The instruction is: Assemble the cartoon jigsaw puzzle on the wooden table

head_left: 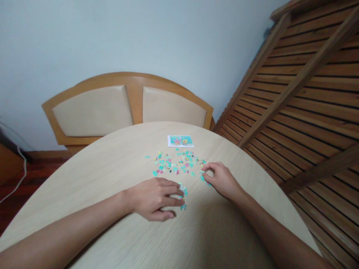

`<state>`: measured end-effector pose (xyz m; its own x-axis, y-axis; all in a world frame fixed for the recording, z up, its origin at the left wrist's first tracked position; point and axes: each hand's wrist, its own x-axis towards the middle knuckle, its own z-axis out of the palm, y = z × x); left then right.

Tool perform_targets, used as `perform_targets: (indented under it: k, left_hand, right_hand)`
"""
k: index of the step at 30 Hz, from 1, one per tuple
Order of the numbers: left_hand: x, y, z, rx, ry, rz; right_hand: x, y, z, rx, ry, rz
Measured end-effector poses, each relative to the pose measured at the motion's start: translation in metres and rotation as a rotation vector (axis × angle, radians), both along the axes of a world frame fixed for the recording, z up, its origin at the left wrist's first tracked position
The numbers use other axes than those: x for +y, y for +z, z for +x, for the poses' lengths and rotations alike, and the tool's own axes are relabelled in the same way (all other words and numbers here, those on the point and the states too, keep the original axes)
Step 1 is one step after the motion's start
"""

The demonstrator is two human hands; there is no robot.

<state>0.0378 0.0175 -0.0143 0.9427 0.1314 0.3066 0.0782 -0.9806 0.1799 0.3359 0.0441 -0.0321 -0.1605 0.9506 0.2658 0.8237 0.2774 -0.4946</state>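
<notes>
Flat on the table, my left hand [157,198] has its fingers spread, and their tips rest on a small strip of jigsaw pieces [183,189] that looks joined. The fingers partly cover this strip. At the right edge of the loose jigsaw pieces [165,163], my right hand [223,179] bends its thumb and index finger towards each other in a pinch. A small jigsaw piece [201,173] shows at those fingertips. The scattered pieces are mostly turquoise, with some pink, yellow and dark ones.
A reference picture card [181,141] with pink and yellow cartoon figures lies behind the pieces on the round wooden table [117,157]. Beyond the table's far edge is a padded wooden headboard-like back [134,97]. Slatted wood [280,93] leans at the right; a white cable [24,168] hangs at the left.
</notes>
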Motion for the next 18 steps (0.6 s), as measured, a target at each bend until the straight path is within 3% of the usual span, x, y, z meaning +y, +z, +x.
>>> perform_targets:
  k: [8,18]
  left_hand:
    - [-0.005,-0.002,0.004,-0.004,-0.026,0.003]
    - [-0.007,0.001,0.005,-0.009,-0.036,-0.008]
  right_hand:
    - [-0.017,0.007,-0.024,0.217,0.140,-0.025]
    - [-0.033,0.009,-0.044,0.141,0.287,-0.050]
